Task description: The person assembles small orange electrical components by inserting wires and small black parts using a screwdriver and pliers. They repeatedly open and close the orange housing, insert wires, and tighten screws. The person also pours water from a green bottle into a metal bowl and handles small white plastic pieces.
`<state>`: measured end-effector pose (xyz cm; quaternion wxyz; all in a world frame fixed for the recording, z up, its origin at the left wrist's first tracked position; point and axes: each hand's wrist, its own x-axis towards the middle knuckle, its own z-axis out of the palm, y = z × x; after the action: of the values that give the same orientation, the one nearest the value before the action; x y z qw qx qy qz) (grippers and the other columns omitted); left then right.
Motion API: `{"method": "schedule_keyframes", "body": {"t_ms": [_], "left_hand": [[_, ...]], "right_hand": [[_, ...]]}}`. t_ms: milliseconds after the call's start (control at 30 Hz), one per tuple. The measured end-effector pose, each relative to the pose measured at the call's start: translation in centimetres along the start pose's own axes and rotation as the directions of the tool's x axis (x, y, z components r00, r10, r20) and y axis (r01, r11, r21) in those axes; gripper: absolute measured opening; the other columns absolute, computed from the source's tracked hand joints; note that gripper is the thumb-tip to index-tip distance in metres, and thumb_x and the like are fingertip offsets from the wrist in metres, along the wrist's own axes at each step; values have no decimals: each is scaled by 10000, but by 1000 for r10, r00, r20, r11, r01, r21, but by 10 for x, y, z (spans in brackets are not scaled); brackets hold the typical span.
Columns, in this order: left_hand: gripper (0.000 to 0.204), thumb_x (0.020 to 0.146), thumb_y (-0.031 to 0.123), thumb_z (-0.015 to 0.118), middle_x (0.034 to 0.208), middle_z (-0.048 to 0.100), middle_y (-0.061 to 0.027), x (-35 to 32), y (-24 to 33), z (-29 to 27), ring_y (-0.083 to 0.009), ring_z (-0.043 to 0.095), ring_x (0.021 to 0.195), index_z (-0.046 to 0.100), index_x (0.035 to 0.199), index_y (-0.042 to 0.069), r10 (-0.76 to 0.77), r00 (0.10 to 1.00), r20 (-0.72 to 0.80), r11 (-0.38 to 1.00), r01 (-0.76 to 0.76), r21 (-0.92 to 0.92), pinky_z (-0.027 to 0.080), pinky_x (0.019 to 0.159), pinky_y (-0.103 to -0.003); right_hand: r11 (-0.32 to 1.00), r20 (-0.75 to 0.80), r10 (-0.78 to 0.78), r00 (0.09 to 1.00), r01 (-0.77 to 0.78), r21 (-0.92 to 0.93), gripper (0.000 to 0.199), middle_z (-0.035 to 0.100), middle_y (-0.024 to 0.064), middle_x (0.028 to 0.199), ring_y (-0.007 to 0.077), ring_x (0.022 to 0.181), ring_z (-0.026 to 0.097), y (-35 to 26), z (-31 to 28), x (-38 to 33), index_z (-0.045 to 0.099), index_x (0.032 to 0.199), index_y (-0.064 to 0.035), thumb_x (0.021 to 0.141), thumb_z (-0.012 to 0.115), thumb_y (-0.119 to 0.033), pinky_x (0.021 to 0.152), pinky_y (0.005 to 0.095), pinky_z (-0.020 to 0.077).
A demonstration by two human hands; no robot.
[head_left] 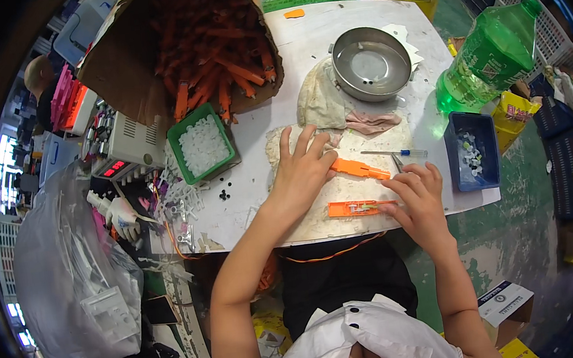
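My left hand (301, 177) pinches the near end of an orange plastic shell (360, 168) between thumb and index finger, its other fingers spread on the work mat. The far end of that shell points toward my right hand (418, 201). The right thumb touches the end of a second orange shell half (353, 208), which lies open side up with small pale and metal parts inside. The right index fingertip is beside the tip of the first shell, thumb and fingers apart. Tweezers (397, 162) lie partly beneath the right fingers, below a thin screwdriver-like tool with a blue collar (405, 152).
A carton of orange parts (93, 73) and a green tray of white pieces (174, 148) stand left. Behind are cloths (320, 96) and a metal bowl (346, 80). A blue bin (464, 179) and green bottle (494, 41) stand right. Black bits (225, 194) lie left.
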<state>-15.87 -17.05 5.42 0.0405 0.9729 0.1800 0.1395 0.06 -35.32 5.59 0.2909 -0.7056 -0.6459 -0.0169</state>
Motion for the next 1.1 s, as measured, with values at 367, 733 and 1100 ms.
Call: {"method": "schedule_keyframes", "body": {"t_ms": [367,733,1100], "left_hand": [[293,740,265,709,1091,546,-21,-21,19,-25,-249,392,1227,626,968,99,73,993,-92,991,-83,-108,177,1073,-530],[449,729,308,709,1101,526,-40,-37,29,-22,-230,451,1140,585,1102,92,-14,1000,16,971,17,-238,242,1050,-499],[309,722,240,739,954,578,-33,-82,24,-5,-221,515,1035,645,975,91,-83,993,-85,968,60,-244,269,1027,-502]], "right_hand": [[992,-159,99,982,-85,93,422,579,33,1012,255,1089,489,3,-7,-9,615,1093,-101,706,749,-197,1032,485,260],[976,-61,173,983,-163,145,405,610,33,853,224,923,544,23,-12,-21,649,1027,-72,647,770,-146,1011,463,287],[980,-129,185,974,-174,91,378,577,81,859,275,917,514,23,-3,-18,644,983,-39,639,766,-136,962,437,336]]}}
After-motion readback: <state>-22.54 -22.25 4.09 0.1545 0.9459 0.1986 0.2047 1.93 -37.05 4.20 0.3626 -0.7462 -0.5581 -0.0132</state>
